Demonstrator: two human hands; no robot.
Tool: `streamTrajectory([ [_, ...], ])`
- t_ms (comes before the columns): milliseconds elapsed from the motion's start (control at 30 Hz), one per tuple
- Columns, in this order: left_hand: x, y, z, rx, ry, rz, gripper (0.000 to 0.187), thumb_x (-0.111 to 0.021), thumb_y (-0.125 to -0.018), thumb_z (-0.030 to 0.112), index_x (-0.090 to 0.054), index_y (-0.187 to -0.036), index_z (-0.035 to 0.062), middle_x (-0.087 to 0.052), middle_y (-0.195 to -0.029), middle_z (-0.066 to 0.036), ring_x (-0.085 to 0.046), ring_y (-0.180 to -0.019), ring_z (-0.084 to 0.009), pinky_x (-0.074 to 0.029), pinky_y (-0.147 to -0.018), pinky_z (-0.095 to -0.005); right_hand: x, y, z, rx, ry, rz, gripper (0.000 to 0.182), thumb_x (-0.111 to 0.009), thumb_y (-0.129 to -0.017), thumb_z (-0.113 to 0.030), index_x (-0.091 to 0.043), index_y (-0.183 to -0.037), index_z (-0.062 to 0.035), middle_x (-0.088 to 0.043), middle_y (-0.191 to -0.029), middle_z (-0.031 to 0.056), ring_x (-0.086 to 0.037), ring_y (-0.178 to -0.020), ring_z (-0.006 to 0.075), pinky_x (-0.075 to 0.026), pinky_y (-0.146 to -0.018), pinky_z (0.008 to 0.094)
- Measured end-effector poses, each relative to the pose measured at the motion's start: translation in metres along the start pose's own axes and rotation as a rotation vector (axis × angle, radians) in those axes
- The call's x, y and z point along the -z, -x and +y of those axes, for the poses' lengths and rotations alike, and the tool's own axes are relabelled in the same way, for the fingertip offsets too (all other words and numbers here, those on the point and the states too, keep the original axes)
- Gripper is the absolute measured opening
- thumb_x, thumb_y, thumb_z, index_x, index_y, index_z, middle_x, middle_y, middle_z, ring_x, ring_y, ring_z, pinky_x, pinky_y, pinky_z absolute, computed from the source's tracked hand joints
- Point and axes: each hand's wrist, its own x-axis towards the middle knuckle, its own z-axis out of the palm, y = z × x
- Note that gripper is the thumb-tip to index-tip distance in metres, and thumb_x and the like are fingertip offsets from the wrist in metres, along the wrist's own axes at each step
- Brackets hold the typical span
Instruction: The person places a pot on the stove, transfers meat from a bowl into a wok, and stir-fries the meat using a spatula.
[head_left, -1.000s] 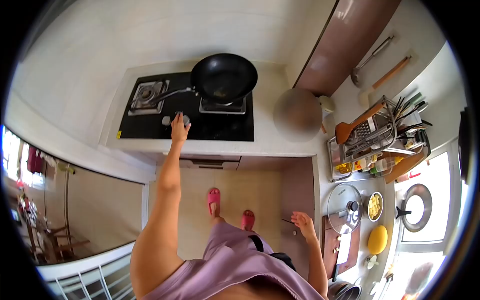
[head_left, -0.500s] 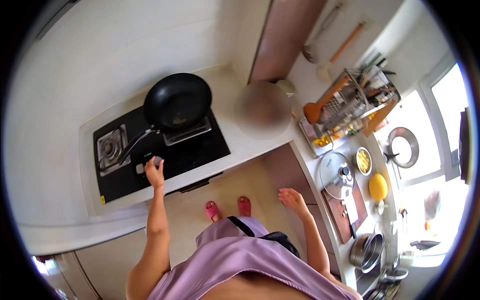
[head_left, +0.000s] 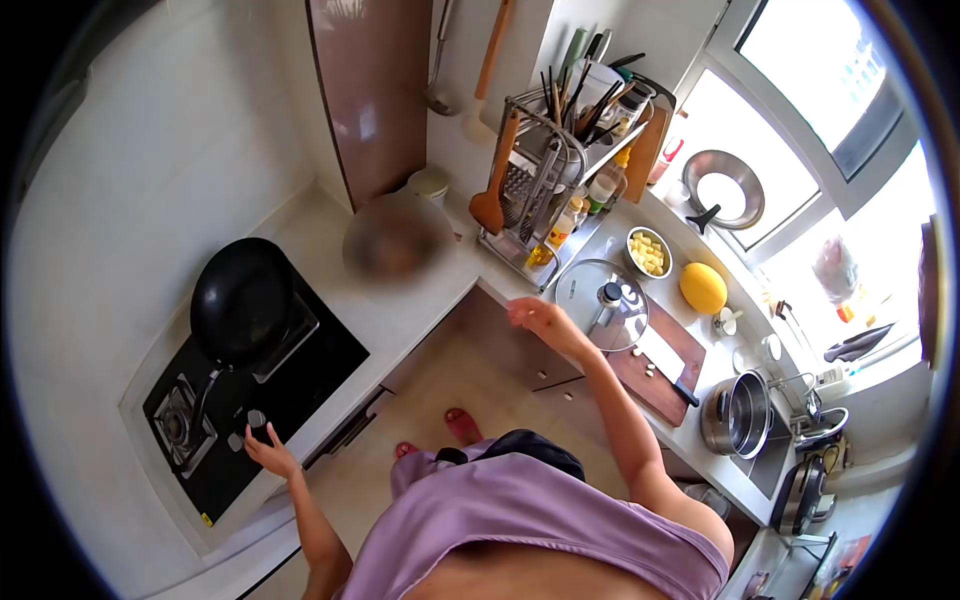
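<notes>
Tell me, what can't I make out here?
All in the head view:
Any flame under the wok: hidden by the wok.
The round thing on the counter: blurred.
Marks on the stove knob by the left hand: too small.
Left shoulder: cut off by the bottom edge.

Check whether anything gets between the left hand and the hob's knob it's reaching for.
Nothing visible does: the fingers of the left hand are right at the knob. The pan's handle lies beyond it.
</notes>
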Motion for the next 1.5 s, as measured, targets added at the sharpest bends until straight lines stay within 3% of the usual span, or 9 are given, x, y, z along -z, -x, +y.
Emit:
streamTrajectory([
  [300, 0.041, 0.157, 0.0, 0.256, -0.065, -0.087, 0.03, -0.054, -0.085, 0.023, -0.052, -0.107, 0.0024, -0.048, -0.105, -0.018, -0.05, -0.094, -0.033, -0.042, -0.076, -0.0394, 0.083, -0.045, -0.091, 0.265, -0.054, 0.607, 0.018, -0.048, -0.089, -0.007, -0.054, -0.105, -0.0007, -0.06, -0.083, 0.004, -0.058, -0.071, 0.0093, -0.044, -0.062, 0.0207],
  [500, 0.041, 0.207, -0.009, 0.295, -0.137, -0.207, 0.028, -0.054, -0.085, 0.021, -0.052, -0.105, 0.0022, -0.047, -0.106, -0.019, -0.05, -0.094, -0.0326, -0.043, -0.076, -0.0397, 0.104, -0.071, -0.122, 0.288, -0.036, 0.796, 0.012, -0.058, -0.085, -0.012, -0.06, -0.08, -0.0014, -0.056, -0.064, -0.0011, -0.047, -0.052, 0.0036, -0.036, -0.044, 0.0168],
  [600, 0.035, 0.212, -0.014, 0.332, -0.106, -0.246, 0.027, -0.054, -0.084, 0.02, -0.052, -0.105, 0.0022, -0.047, -0.106, -0.019, -0.05, -0.094, -0.0325, -0.043, -0.076, -0.0397, 0.09, -0.085, -0.114, 0.477, 0.616, 0.671, 0.02, -0.064, -0.079, -0.019, -0.055, -0.076, -0.0017, -0.054, -0.061, 0.0057, -0.05, -0.047, 0.0139, -0.04, -0.043, 0.0244],
  [633, 0.034, 0.212, -0.014, 0.34, -0.097, -0.257, 0.027, -0.054, -0.084, 0.02, -0.052, -0.104, 0.0022, -0.047, -0.106, -0.019, -0.05, -0.094, -0.0325, -0.043, -0.076, -0.0397, 0.08, -0.084, -0.126, 0.481, 0.705, 0.532, 0.019, -0.065, -0.077, -0.02, -0.056, -0.073, -0.004, -0.056, -0.067, 0.005, -0.055, -0.056, 0.0174, -0.044, -0.052, 0.0266],
  [800, 0.029, 0.212, -0.017, 0.372, -0.056, -0.297, 0.026, -0.054, -0.084, 0.02, -0.053, -0.103, 0.0021, -0.047, -0.106, -0.019, -0.05, -0.094, -0.0324, -0.043, -0.075, -0.0396, 0.089, -0.132, -0.099, 0.798, 1.764, 0.154, 0.007, -0.059, -0.071, -0.018, -0.062, -0.074, -0.0125, -0.057, -0.073, -0.0015, -0.053, -0.084, 0.0138, -0.039, -0.08, 0.0323],
  [900, 0.026, 0.212, -0.017, 0.381, -0.033, -0.319, 0.025, -0.054, -0.084, 0.019, -0.053, -0.103, 0.0021, -0.047, -0.106, -0.019, -0.05, -0.094, -0.0323, -0.043, -0.075, -0.0396, 0.103, -0.157, -0.089, 0.652, 2.05, -0.146, 0.007, -0.057, -0.071, -0.016, -0.064, -0.073, -0.0152, -0.058, -0.076, -0.0024, -0.054, -0.083, 0.0139, -0.038, -0.078, 0.0315],
  [1067, 0.027, 0.219, -0.025, 0.427, -0.008, -0.335, 0.024, -0.053, -0.084, 0.018, -0.053, -0.102, 0.0021, -0.046, -0.106, -0.019, -0.05, -0.094, -0.0322, -0.043, -0.075, -0.0396, 0.107, -0.171, -0.089, 0.697, 2.044, -0.285, 0.007, -0.057, -0.072, -0.016, -0.064, -0.07, -0.0172, -0.058, -0.077, -0.0036, -0.054, -0.085, 0.0128, -0.039, -0.074, 0.0301],
  [1233, 0.031, 0.244, -0.048, 0.516, 0.123, -0.328, 0.023, -0.053, -0.084, 0.018, -0.054, -0.101, 0.0021, -0.046, -0.106, -0.019, -0.05, -0.093, -0.032, -0.043, -0.075, -0.0395, 0.114, -0.16, -0.11, 0.985, 1.85, -0.29, 0.004, -0.056, -0.072, -0.016, -0.058, -0.072, -0.0202, -0.054, -0.075, -0.0052, -0.054, -0.083, 0.0107, -0.04, -0.07, 0.029],
  [1500, 0.077, 0.235, -0.007, 0.639, 0.043, -0.238, 0.009, -0.056, -0.08, 0.009, -0.057, -0.089, 0.0092, -0.051, -0.097, -0.013, -0.048, -0.097, -0.0307, -0.042, -0.076, -0.0404, 0.067, -0.119, -0.165, 0.808, 1.784, -0.405, 0.012, -0.054, -0.076, -0.017, -0.058, -0.087, -0.0166, -0.058, -0.075, 0.0013, -0.059, -0.077, 0.0174, -0.043, -0.067, 0.0348],
])
